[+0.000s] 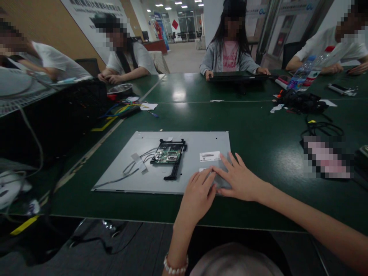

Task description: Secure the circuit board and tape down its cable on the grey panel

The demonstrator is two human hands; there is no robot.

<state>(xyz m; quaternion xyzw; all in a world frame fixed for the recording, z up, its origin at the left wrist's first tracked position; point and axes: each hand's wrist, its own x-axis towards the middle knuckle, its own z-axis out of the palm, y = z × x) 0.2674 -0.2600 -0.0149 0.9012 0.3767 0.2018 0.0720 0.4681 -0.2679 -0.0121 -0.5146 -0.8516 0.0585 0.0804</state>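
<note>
A grey metal-backed display panel [115, 168] lies flat in front of me. Mounted near its middle is a green circuit board [166, 155] in a black plastic bracket [174, 171]. Thin grey cables [133, 167] run from the board to the left, held down by a strip of clear tape [139, 163]. My left hand [198, 195] rests at the panel's near right, fingers stretched over a second label that it partly hides. Spread wide, my right hand [241, 178] touches the panel's right edge beside a white printed label [209, 156]. Neither hand holds anything visible.
Across the green table [178, 115] sit several people, one holding a black flat panel [241, 77]. Bottles [312, 73], a black cable bundle [301, 101] and a blurred pink phone-like object [327, 157] are to the right. Black equipment [83, 105] and loose wires [123, 109] stand left.
</note>
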